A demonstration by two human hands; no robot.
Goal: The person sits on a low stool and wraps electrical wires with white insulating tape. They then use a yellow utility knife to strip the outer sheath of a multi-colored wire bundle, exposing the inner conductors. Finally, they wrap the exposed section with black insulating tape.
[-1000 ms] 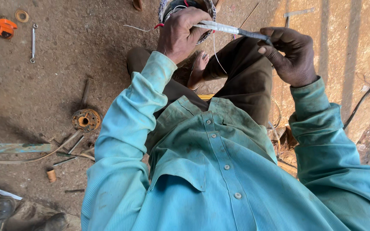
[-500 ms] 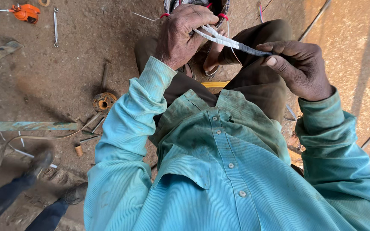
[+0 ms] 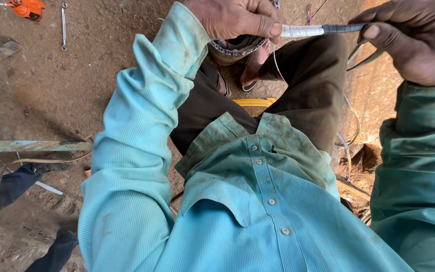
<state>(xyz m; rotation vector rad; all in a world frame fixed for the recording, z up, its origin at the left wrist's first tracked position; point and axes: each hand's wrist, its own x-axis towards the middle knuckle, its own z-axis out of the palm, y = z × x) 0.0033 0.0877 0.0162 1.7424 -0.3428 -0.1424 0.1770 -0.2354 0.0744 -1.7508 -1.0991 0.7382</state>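
My left hand (image 3: 237, 19) grips one end of a thin rod-like cable bundle (image 3: 308, 30) wrapped in white tape, thumb pressed on the tape. My right hand (image 3: 411, 40) pinches the dark grey far end of the same bundle. The bundle is held level above my knees, which are in dark brown trousers (image 3: 303, 85). Thin loose wires (image 3: 276, 60) hang from it toward my lap. My teal shirt (image 3: 258, 211) fills the lower half of the view.
An orange tool (image 3: 28, 7) and a metal spanner (image 3: 64, 25) lie on the dirt floor at top left. A pale metal bar (image 3: 31, 146) lies at left. Another person's dark trouser legs (image 3: 6, 186) are at lower left. A yellow strip (image 3: 255, 102) shows between my legs.
The view has tilted closer to my body. Both hands have risen toward the top edge, still holding the taped bundle. The other person's legs have shifted at lower left.
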